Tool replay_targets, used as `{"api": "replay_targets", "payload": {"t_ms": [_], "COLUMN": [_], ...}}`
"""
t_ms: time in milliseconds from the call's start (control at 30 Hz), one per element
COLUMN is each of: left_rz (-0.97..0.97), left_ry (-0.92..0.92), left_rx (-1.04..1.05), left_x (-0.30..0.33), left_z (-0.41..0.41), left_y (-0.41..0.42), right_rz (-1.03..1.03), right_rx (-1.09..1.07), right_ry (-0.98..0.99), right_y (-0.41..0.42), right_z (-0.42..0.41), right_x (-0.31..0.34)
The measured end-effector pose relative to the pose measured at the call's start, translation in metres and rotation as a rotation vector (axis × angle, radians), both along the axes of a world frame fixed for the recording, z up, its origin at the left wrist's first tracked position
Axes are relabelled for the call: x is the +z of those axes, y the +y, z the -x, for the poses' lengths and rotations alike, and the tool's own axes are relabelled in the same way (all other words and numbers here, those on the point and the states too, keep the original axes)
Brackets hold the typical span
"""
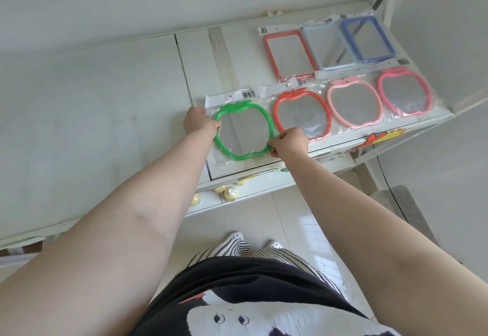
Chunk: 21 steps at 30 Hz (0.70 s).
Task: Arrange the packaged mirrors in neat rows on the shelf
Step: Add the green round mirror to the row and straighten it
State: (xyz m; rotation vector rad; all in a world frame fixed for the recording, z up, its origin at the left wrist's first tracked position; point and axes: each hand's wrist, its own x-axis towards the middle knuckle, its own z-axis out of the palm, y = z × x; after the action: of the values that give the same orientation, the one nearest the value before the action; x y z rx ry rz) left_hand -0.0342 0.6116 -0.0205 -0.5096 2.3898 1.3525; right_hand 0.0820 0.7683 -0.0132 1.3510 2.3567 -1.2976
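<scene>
Both hands grip a green apple mirror (243,132) on the white shelf (200,71).
Left hand (199,121) and right hand (289,141) pinch its edges, fingers closed; pale tiled floor (290,216) below.

My one camera sits on my head, wide-angle, looking forward and steeply down. My arms run in from the lower corners to my left hand (199,121) and right hand (289,142) at frame centre, close below the lens. The shelf (105,113) crosses the middle band, tilted and curved by the lens, rising toward the upper right. My shirt (253,296) fills the bottom edge, with the floor (295,216) just above it.
</scene>
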Motion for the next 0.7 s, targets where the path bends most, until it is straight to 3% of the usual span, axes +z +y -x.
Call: {"api": "replay_targets", "payload": {"t_ms": [200,400,700], "left_rz": [0.099,0.326,0.285], "left_ry": [0.054,0.140,0.299], "left_rx": [-0.031,-0.039,-0.326], "left_x": [-0.001,0.014,0.038], "left_z": [-0.003,-0.008,-0.021], "left_y": [0.004,0.018,0.086], "right_rz": [-0.036,-0.057,-0.081], "right_rx": [0.018,0.053,-0.005], "right_ry": [-0.019,-0.027,0.029], "right_y": [-0.001,0.000,0.037], "right_z": [0.000,-0.007,-0.027], "right_x": [0.002,0.008,0.035]}}
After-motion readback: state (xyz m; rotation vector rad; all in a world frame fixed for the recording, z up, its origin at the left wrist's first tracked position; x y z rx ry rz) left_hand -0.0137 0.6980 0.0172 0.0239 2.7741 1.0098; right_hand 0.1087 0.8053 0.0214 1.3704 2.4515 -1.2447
